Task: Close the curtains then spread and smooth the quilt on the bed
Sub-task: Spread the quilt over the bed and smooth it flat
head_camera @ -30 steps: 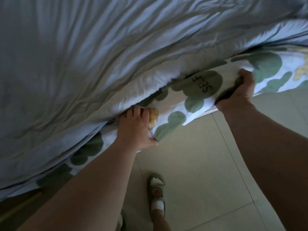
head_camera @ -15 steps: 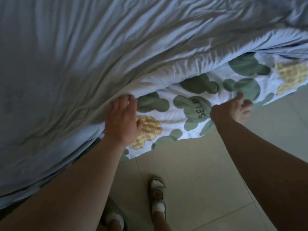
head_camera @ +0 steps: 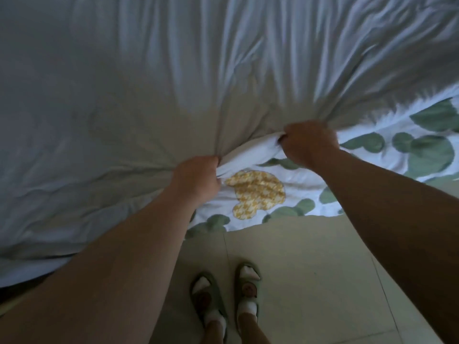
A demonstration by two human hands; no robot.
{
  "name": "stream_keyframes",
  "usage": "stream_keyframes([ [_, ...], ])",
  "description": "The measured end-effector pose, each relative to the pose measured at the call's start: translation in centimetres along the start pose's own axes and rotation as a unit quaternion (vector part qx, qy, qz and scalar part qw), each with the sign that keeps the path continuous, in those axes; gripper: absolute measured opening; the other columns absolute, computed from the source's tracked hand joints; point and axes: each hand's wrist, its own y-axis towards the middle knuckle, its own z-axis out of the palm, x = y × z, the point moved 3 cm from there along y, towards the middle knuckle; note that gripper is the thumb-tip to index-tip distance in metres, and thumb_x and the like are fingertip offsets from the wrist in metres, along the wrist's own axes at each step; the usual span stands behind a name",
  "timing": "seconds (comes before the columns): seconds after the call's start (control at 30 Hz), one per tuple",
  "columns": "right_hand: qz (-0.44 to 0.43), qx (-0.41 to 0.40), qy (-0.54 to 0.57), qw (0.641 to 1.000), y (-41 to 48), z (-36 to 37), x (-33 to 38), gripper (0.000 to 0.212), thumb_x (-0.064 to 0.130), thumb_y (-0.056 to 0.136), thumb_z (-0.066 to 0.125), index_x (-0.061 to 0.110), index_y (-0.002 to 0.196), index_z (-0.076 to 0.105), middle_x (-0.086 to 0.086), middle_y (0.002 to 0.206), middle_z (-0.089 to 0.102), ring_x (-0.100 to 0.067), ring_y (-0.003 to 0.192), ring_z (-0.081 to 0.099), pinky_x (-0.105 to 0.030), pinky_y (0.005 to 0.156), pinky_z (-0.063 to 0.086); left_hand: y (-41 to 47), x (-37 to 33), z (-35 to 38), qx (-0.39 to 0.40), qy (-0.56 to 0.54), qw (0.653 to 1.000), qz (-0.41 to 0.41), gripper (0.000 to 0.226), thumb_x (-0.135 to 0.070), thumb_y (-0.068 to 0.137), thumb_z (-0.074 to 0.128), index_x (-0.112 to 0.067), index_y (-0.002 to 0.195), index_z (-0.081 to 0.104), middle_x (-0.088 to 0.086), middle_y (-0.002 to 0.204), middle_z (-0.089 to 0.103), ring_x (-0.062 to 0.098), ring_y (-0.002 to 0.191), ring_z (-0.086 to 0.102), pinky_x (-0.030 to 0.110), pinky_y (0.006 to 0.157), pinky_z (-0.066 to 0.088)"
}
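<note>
Item: quilt (head_camera: pixel 173 78), pale blue, spreading away from us, ahead of both hands. Its near edge runs low-left to high-right. We grip that edge bunched in two closed fists, left hand (head_camera: pixel 197 176) and right hand (head_camera: pixel 310 145), with the right farther forward. Beneath: printed sheet (head_camera: pixel 258 192), possibly the quilt's own underside. Below: tiled floor (head_camera: pixel 310 269). Light: dim.
</note>
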Motion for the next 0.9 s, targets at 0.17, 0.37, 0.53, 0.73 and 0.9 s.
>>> stream_keyframes([
  [0.17,-0.019,0.089,-0.1,0.991,-2.3,-1.1,-0.4,0.05,0.047,0.09,0.036,0.017,0.124,0.057,-0.012,0.131,0.057,-0.032,0.121,0.053,-0.045,0.1,0.041,-3.4,0.1,1.6,0.061,-0.027,0.998,0.015,0.013,-0.029,0.081,0.05,-0.02,0.075,0.044,-0.005,0.07,0.048,0.023,0.074,0.052,0.028,0.061,0.032],
  [0.37,-0.182,0.047,-0.002,0.982,-5.9,0.5,8.6,0.041,0.046,0.076,0.056,0.017,0.105,0.054,-0.009,0.109,0.061,-0.031,0.101,0.058,-0.033,0.083,0.041,-7.0,5.2,1.3,-0.064,-0.02,0.997,0.046,0.034,-0.049,0.073,0.053,-0.017,0.085,0.059,0.001,0.079,0.057,0.027,0.074,0.057,0.031,0.058,0.041],
  [0.53,-0.334,0.054,-0.019,0.941,-9.0,5.4,19.3,0.075,0.062,0.064,0.068,0.019,0.121,0.046,-0.004,0.117,0.049,-0.025,0.104,0.049,-0.035,0.089,0.038,-11.7,15.3,1.7,-0.063,0.108,0.992,0.019,0.073,-0.062,0.049,0.065,-0.014,0.102,0.057,0.009,0.092,0.056,0.032,0.08,0.056,0.037,0.063,0.043],
  [0.73,-0.356,0.013,-0.092,0.93,-9.7,9.0,27.7,0.087,0.034,0.075,0.069,0.022,0.146,0.021,-0.012,0.137,0.037,-0.031,0.117,0.041,-0.039,0.098,0.036,-16.9,27.2,2.4,-0.019,0.182,0.977,-0.106,0.101,-0.047,0.042,0.084,-0.005,0.128,0.05,0.022,0.119,0.053,0.041,0.098,0.055,0.049,0.075,0.047],
  [0.9,-0.31,0.013,-0.092,0.946,-9.5,8.3,32.1,0.042,0.011,0.089,0.049,0.013,0.13,0.042,-0.014,0.121,0.055,-0.033,0.106,0.055,-0.041,0.085,0.044,-19.1,32.6,2.3,0.02,0.164,0.971,-0.174,0.114,-0.054,0.063,0.073,-0.009,0.151,0.016,0.02,0.15,0.025,0.04,0.133,0.031,0.062,0.09,0.039],
])
